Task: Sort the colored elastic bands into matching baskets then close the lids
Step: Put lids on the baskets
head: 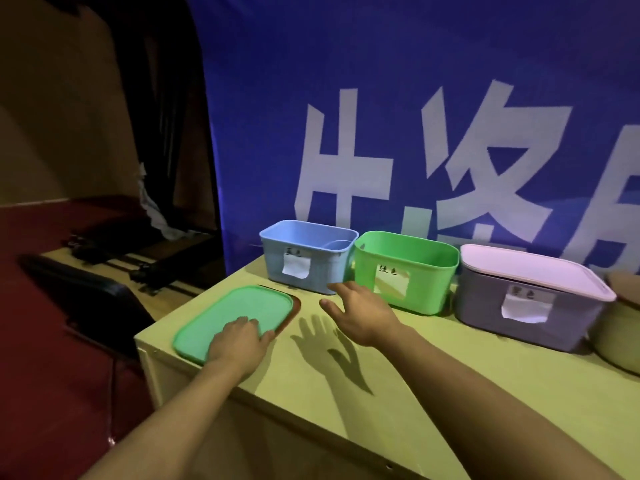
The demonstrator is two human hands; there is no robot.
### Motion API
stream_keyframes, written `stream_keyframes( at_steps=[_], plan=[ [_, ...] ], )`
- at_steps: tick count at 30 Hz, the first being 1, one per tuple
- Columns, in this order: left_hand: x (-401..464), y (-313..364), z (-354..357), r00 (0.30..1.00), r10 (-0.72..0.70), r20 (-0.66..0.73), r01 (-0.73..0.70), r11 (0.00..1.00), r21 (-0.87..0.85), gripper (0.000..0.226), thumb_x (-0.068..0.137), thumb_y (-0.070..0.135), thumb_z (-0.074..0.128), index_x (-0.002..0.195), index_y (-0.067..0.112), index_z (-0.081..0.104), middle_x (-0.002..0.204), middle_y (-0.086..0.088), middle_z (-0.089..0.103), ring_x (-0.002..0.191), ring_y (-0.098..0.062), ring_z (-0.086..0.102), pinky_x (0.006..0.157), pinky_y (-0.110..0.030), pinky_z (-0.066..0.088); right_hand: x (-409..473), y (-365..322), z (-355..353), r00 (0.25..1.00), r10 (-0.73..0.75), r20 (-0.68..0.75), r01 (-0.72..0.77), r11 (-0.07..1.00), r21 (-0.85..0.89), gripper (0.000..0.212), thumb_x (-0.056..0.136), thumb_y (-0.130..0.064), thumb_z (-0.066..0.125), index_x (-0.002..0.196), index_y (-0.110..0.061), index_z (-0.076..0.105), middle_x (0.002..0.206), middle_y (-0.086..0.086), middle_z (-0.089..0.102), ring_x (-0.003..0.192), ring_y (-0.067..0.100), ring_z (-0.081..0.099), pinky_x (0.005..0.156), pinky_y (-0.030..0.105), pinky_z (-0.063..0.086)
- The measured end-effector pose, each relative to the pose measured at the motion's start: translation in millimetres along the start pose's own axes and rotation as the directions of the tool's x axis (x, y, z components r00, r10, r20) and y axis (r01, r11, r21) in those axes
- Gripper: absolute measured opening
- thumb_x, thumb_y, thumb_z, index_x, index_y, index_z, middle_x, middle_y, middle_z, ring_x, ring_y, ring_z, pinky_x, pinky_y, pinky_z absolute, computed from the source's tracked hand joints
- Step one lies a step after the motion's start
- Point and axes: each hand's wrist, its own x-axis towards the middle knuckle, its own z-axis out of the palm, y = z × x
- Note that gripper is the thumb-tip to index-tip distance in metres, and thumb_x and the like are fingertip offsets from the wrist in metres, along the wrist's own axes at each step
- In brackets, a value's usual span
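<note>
Three labelled baskets stand in a row at the back of the wooden table [398, 393]. The blue basket [322, 268] on the left and the green basket [429, 289] in the middle have no lids on. A pale pink lid [530, 268] covers the grey-purple basket [571, 317] on the right. A green lid [235, 317] lies flat near the table's left corner, on top of a darker lid whose edge shows at its right side. My left hand [240, 339] grips the green lid's near edge. My right hand [360, 311] hovers with fingers spread in front of the blue and green baskets, holding nothing. No elastic bands are visible.
A blue banner [415, 116] with large white characters hangs right behind the baskets. A round tan object [620, 344] sits at the table's right edge. A dark chair [86, 299] stands left of the table over a red floor.
</note>
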Motion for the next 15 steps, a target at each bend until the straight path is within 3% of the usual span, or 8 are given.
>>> stream_keyframes(
  at_steps=[4,8,10,12,15],
  plan=[
    [-7,-3,0,0.995,0.034,-0.095,-0.029,0.998,0.055,0.037,0.102,0.051,0.050,0.116,0.022,0.071,0.113,-0.003,0.071,0.105,-0.027,0.067,0.082,-0.036,0.050,0,-11,8,1.000,-0.013,0.023,0.013,1.000,-0.014,0.059,0.105,-0.061,0.032,0.153,-0.027,0.041,0.153,0.005,0.048,0.135,0.029,0.049,0.108,0.041,0.042],
    [-12,1,-3,0.984,0.097,-0.147,-0.068,0.979,0.191,0.030,0.107,0.039,0.046,0.112,0.019,0.068,0.110,-0.003,0.072,0.101,-0.027,0.070,0.079,-0.036,0.051,-4,-7,9,0.999,-0.004,0.038,0.005,1.000,-0.025,0.059,0.105,-0.061,0.032,0.153,-0.027,0.040,0.153,0.005,0.048,0.135,0.028,0.049,0.108,0.040,0.042],
    [-12,-1,-11,0.970,0.143,-0.194,-0.108,0.977,0.183,0.020,0.103,0.034,0.059,0.101,0.016,0.068,0.095,-0.002,0.073,0.083,-0.027,0.074,0.065,-0.036,0.054,-6,-4,5,0.999,0.001,0.034,0.000,1.000,-0.029,0.060,0.105,-0.061,0.032,0.154,-0.027,0.039,0.154,0.004,0.047,0.136,0.027,0.048,0.109,0.040,0.042],
    [-2,-8,-17,0.918,0.226,-0.324,-0.164,0.964,0.210,0.017,0.095,0.031,0.071,0.089,0.015,0.065,0.078,-0.002,0.068,0.060,-0.024,0.070,0.046,-0.033,0.049,-5,2,0,1.000,0.015,0.016,-0.015,1.000,-0.026,0.062,0.105,-0.062,0.032,0.155,-0.027,0.037,0.156,0.004,0.046,0.139,0.026,0.047,0.111,0.042,0.042],
    [14,-18,-36,0.758,0.387,-0.525,-0.264,0.918,0.295,0.021,0.104,0.031,0.052,0.092,0.015,0.061,0.075,-0.001,0.058,0.057,-0.019,0.062,0.041,-0.031,0.037,-3,9,-9,0.999,0.020,-0.033,-0.020,1.000,-0.001,0.064,0.104,-0.063,0.033,0.156,-0.026,0.035,0.156,0.004,0.046,0.138,0.027,0.047,0.110,0.042,0.043]
  ],
)
